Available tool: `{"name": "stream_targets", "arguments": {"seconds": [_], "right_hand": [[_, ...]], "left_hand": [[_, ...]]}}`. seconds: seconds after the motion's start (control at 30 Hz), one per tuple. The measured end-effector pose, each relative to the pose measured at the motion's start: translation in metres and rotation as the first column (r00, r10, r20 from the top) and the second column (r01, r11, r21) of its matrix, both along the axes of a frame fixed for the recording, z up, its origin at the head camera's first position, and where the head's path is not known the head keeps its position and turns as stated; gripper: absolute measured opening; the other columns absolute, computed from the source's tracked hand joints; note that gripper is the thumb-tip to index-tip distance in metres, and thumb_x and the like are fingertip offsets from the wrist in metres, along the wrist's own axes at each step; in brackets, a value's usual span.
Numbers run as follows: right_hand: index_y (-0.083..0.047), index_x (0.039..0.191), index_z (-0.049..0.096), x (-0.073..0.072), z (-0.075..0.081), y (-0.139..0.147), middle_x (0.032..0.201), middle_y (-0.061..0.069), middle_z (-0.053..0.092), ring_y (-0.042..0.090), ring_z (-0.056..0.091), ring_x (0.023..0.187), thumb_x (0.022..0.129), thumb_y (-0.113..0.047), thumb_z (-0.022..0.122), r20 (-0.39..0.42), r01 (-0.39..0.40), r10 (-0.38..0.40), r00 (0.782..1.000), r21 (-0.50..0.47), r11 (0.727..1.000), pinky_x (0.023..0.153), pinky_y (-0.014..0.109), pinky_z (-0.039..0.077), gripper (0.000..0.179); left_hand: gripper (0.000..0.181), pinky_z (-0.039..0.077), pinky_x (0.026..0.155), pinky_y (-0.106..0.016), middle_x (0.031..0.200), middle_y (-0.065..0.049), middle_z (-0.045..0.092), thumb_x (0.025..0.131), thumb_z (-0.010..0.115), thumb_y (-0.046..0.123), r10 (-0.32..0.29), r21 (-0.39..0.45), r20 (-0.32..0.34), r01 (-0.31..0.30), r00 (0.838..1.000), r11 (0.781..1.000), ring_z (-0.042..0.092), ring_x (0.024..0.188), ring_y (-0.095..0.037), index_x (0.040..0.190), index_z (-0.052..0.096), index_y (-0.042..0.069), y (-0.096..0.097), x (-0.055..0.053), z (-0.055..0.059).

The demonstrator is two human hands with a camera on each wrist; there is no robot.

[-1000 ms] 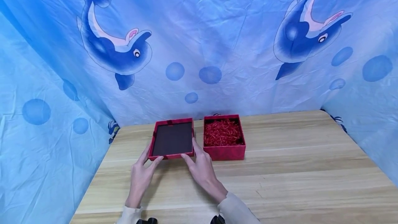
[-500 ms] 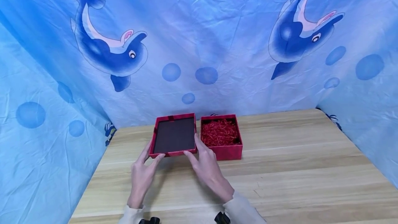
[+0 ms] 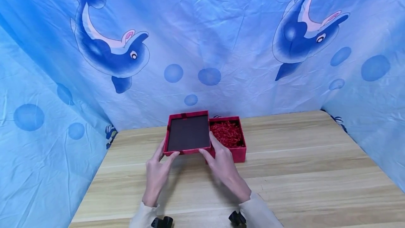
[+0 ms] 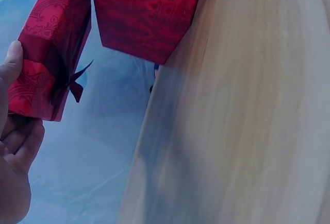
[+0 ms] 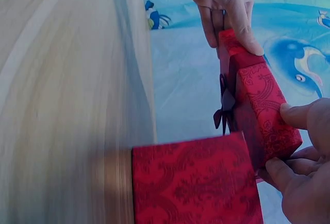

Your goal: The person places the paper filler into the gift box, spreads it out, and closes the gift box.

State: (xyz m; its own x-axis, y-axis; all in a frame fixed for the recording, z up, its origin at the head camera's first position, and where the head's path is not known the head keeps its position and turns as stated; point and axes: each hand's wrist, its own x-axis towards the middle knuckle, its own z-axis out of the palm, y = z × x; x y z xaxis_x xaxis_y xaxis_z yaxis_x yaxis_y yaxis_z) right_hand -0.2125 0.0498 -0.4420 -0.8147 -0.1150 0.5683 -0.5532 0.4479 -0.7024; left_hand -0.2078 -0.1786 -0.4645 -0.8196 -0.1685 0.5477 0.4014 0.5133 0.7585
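Both hands hold a red patterned box lid [image 3: 188, 133] up off the table, its dark inside facing up. My left hand [image 3: 157, 171] grips the near left corner, thumb on the front edge. On the near right corner my right hand [image 3: 224, 166] has its thumb in front and fingers along the side. A dark ribbon bow [image 5: 225, 103] hangs from the lid's underside in the right wrist view. The matching red box [image 3: 238, 154] stands on the table, filled with red shredded paper [image 3: 227, 134]. The lid overlaps the box's left side in the head view.
The wooden table [image 3: 294, 171] reaches far to the right of the box. A blue curtain [image 3: 240, 62] with printed dolphins hangs behind the table and along its sides.
Both hands have raised the lid and carried it to the right, from beside the box to where it overlaps the box's left part in view. The box stays in place.
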Motion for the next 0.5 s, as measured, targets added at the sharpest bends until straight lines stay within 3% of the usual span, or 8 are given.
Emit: {"name": "stream_targets", "arguments": {"seconds": [0.17,0.37,0.5], "right_hand": [[0.008,0.152,0.044,-0.003,0.0,0.014,0.151,0.025,0.049,0.034,0.052,0.135,0.095,-0.017,0.078,0.01,0.009,-0.009,1.0,0.009,1.0,0.102,0.049,0.051,0.071],[0.008,0.151,0.045,-0.005,0.001,0.029,0.15,0.025,0.05,0.036,0.054,0.134,0.094,-0.02,0.08,0.022,0.036,-0.037,0.999,0.042,0.998,0.102,0.05,0.051,0.073],[0.008,0.151,0.046,-0.005,0.002,0.038,0.149,0.025,0.051,0.036,0.054,0.134,0.093,-0.019,0.08,0.028,0.042,-0.043,0.999,0.036,0.998,0.101,0.051,0.051,0.073]], "left_hand": [[0.074,0.047,0.096,-0.013,0.138,-0.01,0.065,0.085,0.088,0.016,-0.024,0.025,0.011,0.024,1.0,0.999,0.068,0.118,-0.03,0.151,0.056,0.012,0.012,-0.003,0.001],[0.074,0.052,0.099,-0.038,0.137,-0.009,0.066,0.085,0.088,0.019,-0.039,0.04,0.025,0.038,0.999,0.998,0.067,0.12,-0.028,0.151,0.056,0.012,0.027,-0.006,0.003],[0.072,0.052,0.1,-0.046,0.138,-0.009,0.065,0.085,0.088,0.021,-0.044,0.051,0.027,0.043,0.999,0.998,0.066,0.122,-0.029,0.149,0.057,0.01,0.036,-0.009,0.004]]}}
